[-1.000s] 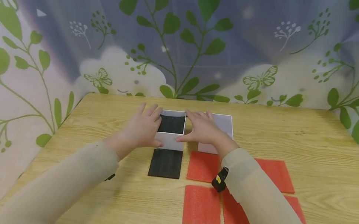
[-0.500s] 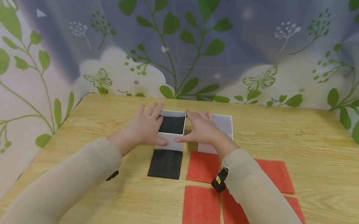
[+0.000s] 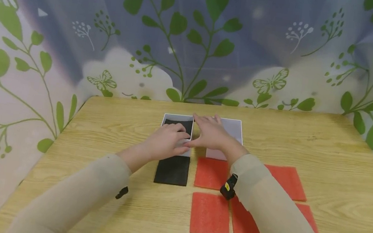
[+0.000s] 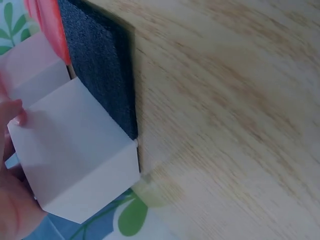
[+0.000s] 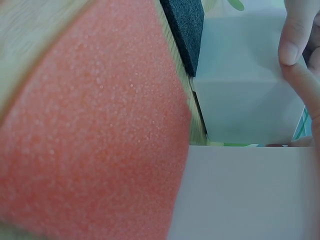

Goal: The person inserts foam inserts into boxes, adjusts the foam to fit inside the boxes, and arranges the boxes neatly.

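A small open-topped white box (image 3: 176,117) stands near the table's middle with a dark foam lining (image 3: 188,126) inside. My right hand (image 3: 213,135) grips its right side, thumb at the front corner and fingers toward the back. My left hand (image 3: 165,141) reaches over the front rim: the fingers bend into the box while the thumb lies on the outer front wall, close to the right thumb. What the left fingertips touch inside is hidden. In front of the box lies a black foam square (image 3: 171,170). A second white box (image 3: 234,129) stands just right, partly behind the right hand.
Several red foam squares (image 3: 210,214) lie in two rows at the front right, partly under the right forearm. The wooden table (image 3: 109,208) reaches back to a leaf-patterned curtain (image 3: 193,63).
My left hand has moved right from the left side of the box to over its opening, with its fingers now bent inside. The right hand and both boxes have stayed put.
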